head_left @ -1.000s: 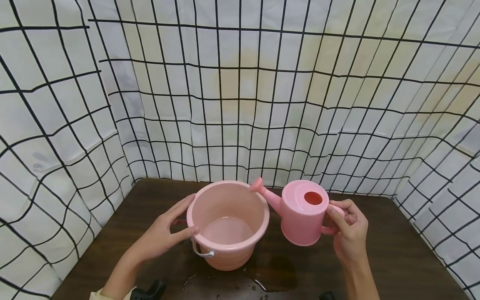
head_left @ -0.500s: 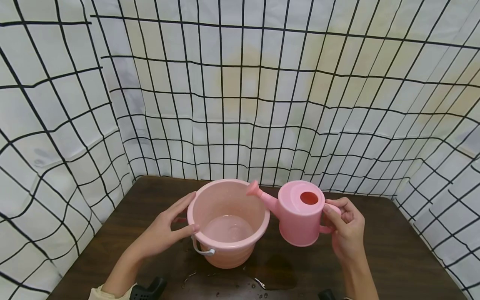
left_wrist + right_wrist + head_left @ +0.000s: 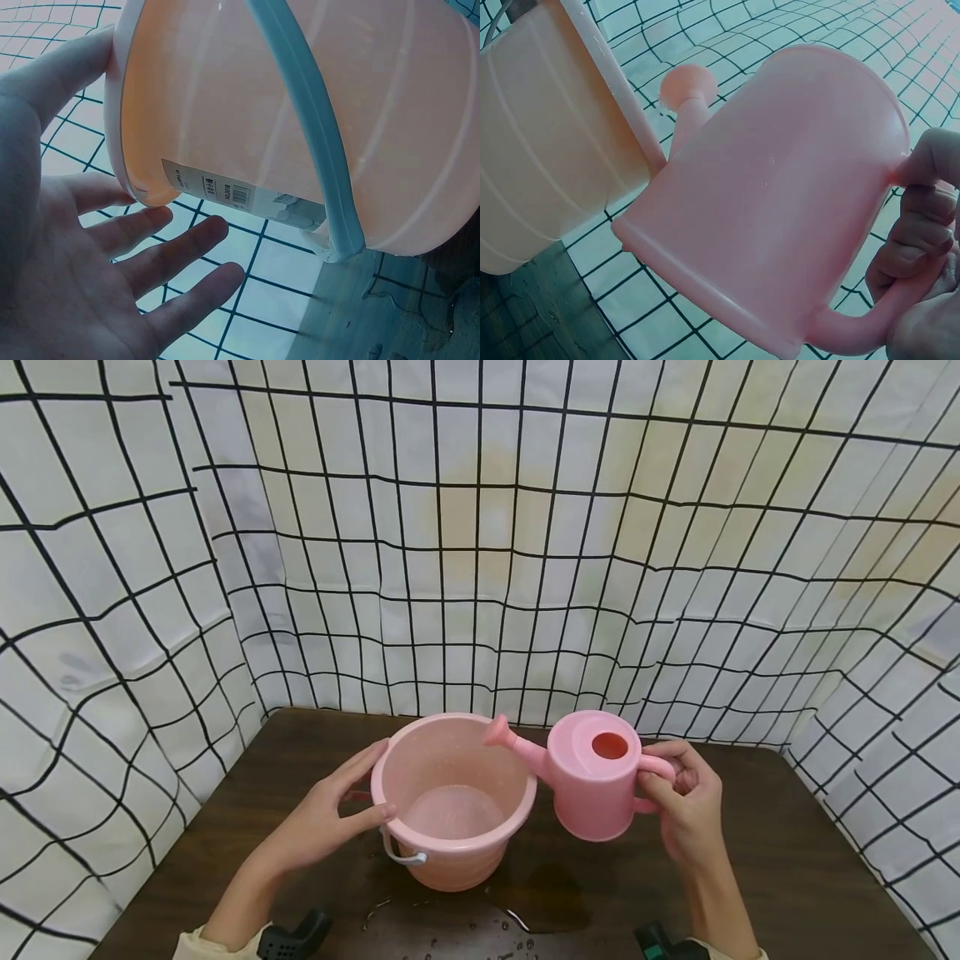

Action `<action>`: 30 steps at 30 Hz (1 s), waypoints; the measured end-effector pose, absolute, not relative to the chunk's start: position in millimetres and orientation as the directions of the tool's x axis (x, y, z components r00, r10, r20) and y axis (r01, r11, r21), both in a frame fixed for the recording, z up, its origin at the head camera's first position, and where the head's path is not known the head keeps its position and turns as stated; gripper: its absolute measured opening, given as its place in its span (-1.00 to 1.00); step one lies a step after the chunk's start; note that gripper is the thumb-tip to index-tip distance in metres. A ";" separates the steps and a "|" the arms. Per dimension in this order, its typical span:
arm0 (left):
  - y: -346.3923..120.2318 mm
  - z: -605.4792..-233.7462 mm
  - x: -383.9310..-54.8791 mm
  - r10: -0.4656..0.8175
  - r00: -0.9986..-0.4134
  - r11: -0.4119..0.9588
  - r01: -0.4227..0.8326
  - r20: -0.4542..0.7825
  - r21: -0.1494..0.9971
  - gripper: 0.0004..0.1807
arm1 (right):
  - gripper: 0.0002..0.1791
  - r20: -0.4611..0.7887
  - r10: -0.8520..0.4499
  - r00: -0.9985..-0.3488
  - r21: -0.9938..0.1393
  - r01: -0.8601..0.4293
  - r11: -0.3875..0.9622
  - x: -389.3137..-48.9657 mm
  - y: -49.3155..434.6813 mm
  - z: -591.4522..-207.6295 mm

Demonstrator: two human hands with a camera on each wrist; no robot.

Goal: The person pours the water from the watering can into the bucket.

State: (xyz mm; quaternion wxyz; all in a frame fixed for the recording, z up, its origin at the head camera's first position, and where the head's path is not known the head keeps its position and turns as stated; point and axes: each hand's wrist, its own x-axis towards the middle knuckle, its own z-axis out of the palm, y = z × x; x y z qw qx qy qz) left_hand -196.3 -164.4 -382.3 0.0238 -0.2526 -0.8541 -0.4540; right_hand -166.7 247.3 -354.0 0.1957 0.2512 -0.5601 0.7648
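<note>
Cream sleeve [image 3: 217,946] at lower left, black wrist device [image 3: 294,937] next to it; left forearm angles up and right toward frame centre. Left hand [image 3: 324,822] spread wide, digits mostly straight, thumb on the near rim and fingertips at the far side of the pale pink round plastic bucket [image 3: 452,867]. Left wrist view: palm visible, thumb tip on the rim, lower fingers fanned out just beside it. Bucket is upright, lower centre of frame, on the dark brown wood-look table [image 3: 787,835]; light grey curved handle [image 3: 403,860] hangs at its lower left, printed label [image 3: 225,193] on the side wall. Brighter pink plastic watering can [image 3: 592,806] right of centre, roughly upright, spout [image 3: 528,755] pointing left, its flared tip overlapping the bucket's right rim in head view; touching or not, can't tell. Wet patch [image 3: 555,906] on the table, lower centre. Right hand [image 3: 690,802] wraps the can's looped handle at right, fingers curled through it, thumb pressed near the top. Right forearm rises from lower right, leaning slightly left, second dark wrist device [image 3: 667,946] at bottom edge.
</note>
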 end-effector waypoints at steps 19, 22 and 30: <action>-164.4 -382.8 -196.0 0.430 -0.856 0.425 0.473 0.288 0.771 -0.20 | -0.76 0.581 0.233 -0.780 -0.753 -0.623 -0.212 -169.3 236.9 -361.7; -164.9 -383.0 -196.0 0.429 -0.857 0.422 0.469 0.284 0.776 -0.20 | -0.73 0.518 0.268 -0.813 -0.798 -0.572 -0.193 -169.3 238.1 -360.3; -164.5 -380.8 -195.3 0.427 -0.862 0.422 0.457 0.272 0.783 -0.19 | -0.75 0.468 0.290 -0.835 -0.840 -0.522 -0.145 -171.1 238.7 -360.9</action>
